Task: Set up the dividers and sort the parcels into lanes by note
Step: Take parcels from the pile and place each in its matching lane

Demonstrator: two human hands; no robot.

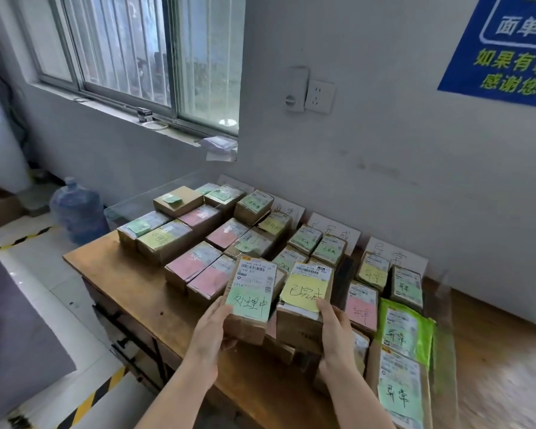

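Observation:
My left hand [209,328] grips a brown parcel with a green note [250,300], lifted above the table. My right hand [334,326] grips a brown parcel with a yellow note [304,292] beside it. Several more parcels with green, pink and yellow notes lie in rows on the wooden table [143,292]. White lane signs [334,232] lean on the wall behind the rows. A clear divider panel [443,305] stands between the right-hand rows, and another clear panel [155,193] stands at the far left end.
A green plastic mailer [404,331] lies in the right lane. A blue water jug [76,209] stands on the floor left of the table. Yellow-black hazard tape [87,400] marks the floor. A window and a socket [319,96] are on the wall.

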